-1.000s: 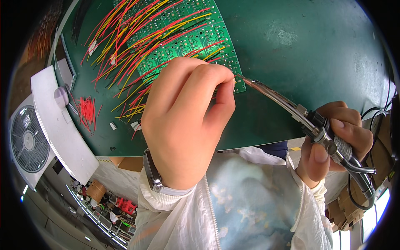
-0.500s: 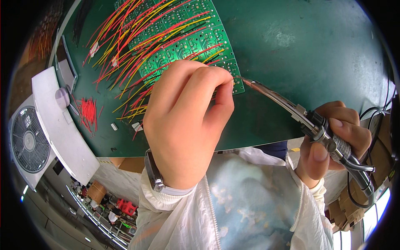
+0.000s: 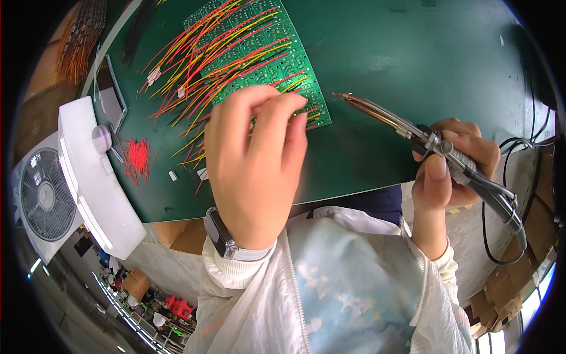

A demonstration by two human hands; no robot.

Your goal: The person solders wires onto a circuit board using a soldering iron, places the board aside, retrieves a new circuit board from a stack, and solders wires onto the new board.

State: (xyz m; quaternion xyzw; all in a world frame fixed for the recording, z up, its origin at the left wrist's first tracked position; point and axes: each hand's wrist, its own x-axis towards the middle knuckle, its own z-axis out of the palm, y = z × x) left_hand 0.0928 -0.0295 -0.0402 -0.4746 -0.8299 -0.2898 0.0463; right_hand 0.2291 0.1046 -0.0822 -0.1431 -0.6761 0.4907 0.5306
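A green circuit board panel [image 3: 316,94] lies on the table with many red and yellow wires [image 3: 203,56] standing out from it toward the left. Over its near corner hovers my left hand [image 3: 253,156], fingers bent, with a small gap between thumb and forefinger and nothing visible in them. The palm side and some wire ends are hidden by that hand. My right hand [image 3: 457,159] grips a soldering iron [image 3: 383,115] by its grey handle. Its tip is off the board, just right of the board's edge.
A pile of short red wires [image 3: 137,160] lies at the left on the green table [image 3: 401,47]. Nearby are a small white piece [image 3: 173,175] and a white curved stand [image 3: 97,177]. A fan [image 3: 46,194] stands further left. Black cables [image 3: 519,141] run at the right.
The iron's tip has drawn back from the board's edge. My left thumb and forefinger have parted and moved left, off the soldering spot. The whole view has shifted slightly.
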